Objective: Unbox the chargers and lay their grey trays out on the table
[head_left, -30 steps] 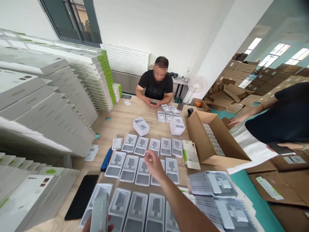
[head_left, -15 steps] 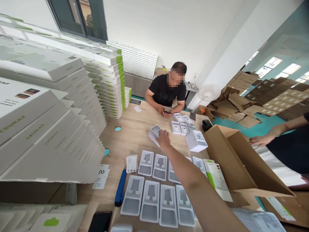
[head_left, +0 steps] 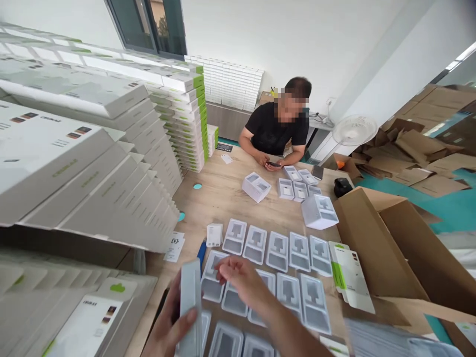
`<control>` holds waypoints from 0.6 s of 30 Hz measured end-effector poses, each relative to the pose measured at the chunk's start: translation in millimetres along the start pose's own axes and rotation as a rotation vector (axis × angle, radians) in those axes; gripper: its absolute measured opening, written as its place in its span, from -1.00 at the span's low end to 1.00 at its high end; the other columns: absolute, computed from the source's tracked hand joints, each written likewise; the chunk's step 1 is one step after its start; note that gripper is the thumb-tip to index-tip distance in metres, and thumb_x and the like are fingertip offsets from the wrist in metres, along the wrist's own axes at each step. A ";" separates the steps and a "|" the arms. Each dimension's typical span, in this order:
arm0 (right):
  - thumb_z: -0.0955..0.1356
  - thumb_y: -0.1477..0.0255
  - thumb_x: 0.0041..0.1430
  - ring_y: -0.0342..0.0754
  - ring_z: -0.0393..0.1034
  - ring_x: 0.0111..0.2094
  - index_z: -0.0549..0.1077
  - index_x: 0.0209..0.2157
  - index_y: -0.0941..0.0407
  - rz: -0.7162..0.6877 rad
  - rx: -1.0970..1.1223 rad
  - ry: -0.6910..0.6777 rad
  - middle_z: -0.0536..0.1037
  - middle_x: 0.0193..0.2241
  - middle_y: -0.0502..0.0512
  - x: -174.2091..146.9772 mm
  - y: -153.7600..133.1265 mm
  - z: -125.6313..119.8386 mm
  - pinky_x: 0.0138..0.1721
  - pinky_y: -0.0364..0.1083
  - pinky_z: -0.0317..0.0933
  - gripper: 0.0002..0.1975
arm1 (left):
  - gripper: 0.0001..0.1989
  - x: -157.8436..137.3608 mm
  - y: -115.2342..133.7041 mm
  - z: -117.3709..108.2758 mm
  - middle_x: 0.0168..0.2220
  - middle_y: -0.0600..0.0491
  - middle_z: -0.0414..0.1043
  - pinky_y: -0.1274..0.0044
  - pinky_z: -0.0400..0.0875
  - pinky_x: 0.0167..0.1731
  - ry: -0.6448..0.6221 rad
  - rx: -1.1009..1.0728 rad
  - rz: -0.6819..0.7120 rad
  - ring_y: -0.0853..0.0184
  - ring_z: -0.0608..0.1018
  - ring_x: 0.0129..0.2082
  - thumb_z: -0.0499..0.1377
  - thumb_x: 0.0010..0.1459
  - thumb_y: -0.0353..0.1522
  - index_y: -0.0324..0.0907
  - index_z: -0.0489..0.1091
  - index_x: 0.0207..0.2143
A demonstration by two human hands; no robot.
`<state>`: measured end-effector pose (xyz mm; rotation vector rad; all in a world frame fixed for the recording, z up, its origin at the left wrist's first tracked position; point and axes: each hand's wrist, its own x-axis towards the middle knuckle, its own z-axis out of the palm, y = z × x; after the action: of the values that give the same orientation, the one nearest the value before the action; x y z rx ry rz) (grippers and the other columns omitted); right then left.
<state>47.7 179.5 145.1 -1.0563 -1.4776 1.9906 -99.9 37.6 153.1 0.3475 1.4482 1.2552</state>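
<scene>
My left hand [head_left: 169, 325], at the bottom of the view, is closed around a pale white tray stack [head_left: 190, 302], seen mostly from its side. To its right, my right hand [head_left: 238, 278] is over the laid-out trays with its fingers loosely bent and slightly apart; no object shows in it. Beneath and around it, white plastic trays [head_left: 256, 244] with moulded hollows lie in rows on the wooden table [head_left: 219, 198]. Farther back stands another stack of white trays [head_left: 256, 187], apart from both hands.
Tall piles of white boxes [head_left: 89, 163] flank the left. Small cards [head_left: 214, 235] lie near a blue tool [head_left: 201, 253]. At right are a flat carton [head_left: 351, 275] and an open cardboard box [head_left: 372, 248]. Opposite sits a person [head_left: 277, 129] holding a phone.
My right hand has let go of the tray stack at the far side and drawn back towards me. My left hand has come into view with a pale tray stack. The view has shifted.
</scene>
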 end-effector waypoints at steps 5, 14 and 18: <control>0.49 0.13 -0.03 -0.17 0.24 -0.51 0.52 -0.46 0.16 -0.019 0.438 0.181 0.44 -0.57 -0.02 -74.5 17.5 31.6 -0.40 -0.15 0.14 -0.65 | -0.06 -18.5 8.3 46.3 0.25 -0.11 0.29 0.21 0.15 0.26 -0.193 0.034 0.023 -0.08 0.23 0.28 0.35 -0.02 -0.12 -0.11 0.01 0.34; 0.42 0.13 0.01 -0.20 0.07 -0.56 0.38 -0.57 0.14 -0.051 0.441 0.338 0.28 -0.65 -0.08 -135.5 25.9 21.1 -0.46 -0.16 0.05 -0.64 | -0.06 -67.5 -16.7 80.3 0.21 -0.09 0.35 0.28 0.17 0.25 -0.273 0.023 -0.030 -0.03 0.28 0.26 0.37 -0.04 -0.12 -0.10 0.06 0.32; 0.37 0.26 0.06 -0.19 0.10 -0.55 0.39 -0.54 0.15 -0.067 0.374 0.371 0.30 -0.64 -0.07 -152.1 27.6 18.6 -0.46 -0.16 0.04 -0.74 | 0.00 -77.6 -26.7 88.9 0.16 -0.11 0.41 0.25 0.13 0.27 -0.250 0.002 -0.028 -0.03 0.31 0.25 0.38 -0.07 -0.12 -0.14 0.00 0.34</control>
<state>128.2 48.5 169.4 -1.1157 -0.8948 1.8075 11.9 10.2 190.4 0.4668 1.2367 1.1445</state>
